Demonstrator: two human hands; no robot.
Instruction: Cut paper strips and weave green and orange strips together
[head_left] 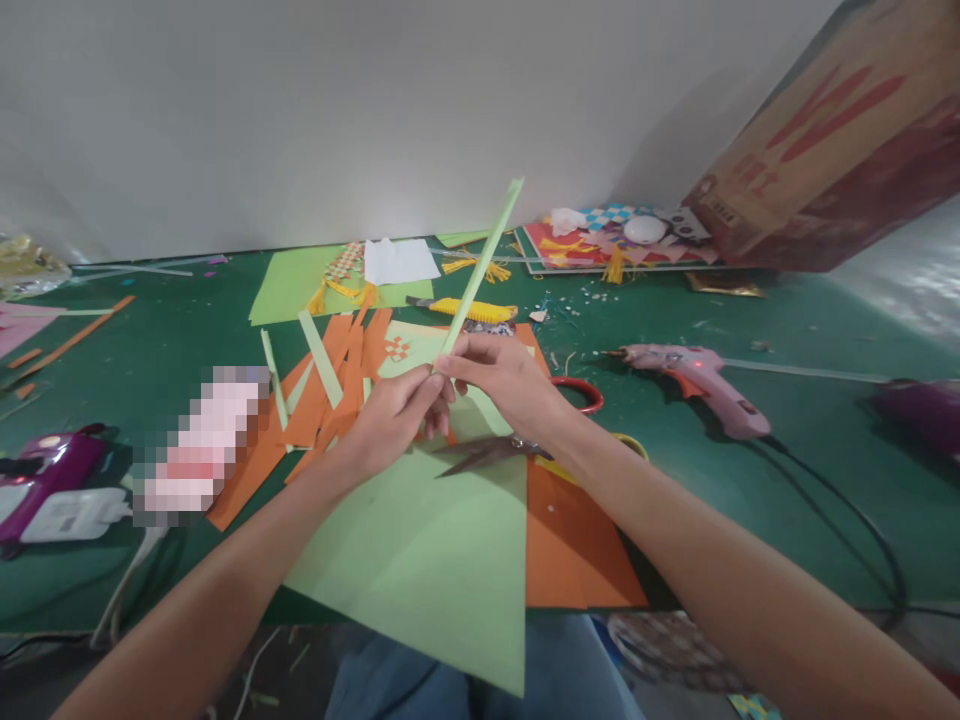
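Between my two hands a light green paper strip (484, 262) rises, slanting up and to the right. My left hand (409, 405) pinches its lower end, and my right hand (499, 375) grips it just above, thumb and finger closed. The fingertips hide the strip's bottom end. Under my hands lies a large light green paper sheet (442, 540) over orange paper (574, 545). Scissors (487, 452) rest spread on the sheet, partly behind my right forearm. Left of my hands are loose orange strips (326, 395). A small orange-and-white woven piece (397, 347) sits just beyond.
A pink glue gun (694, 375) with a cable lies at the right. A yellow cutter knife (472, 309) is behind my hands. Purple plugs (64, 470) and a blurred-out item (202, 450) are at the left. A paper bag (832, 150) stands at the back right.
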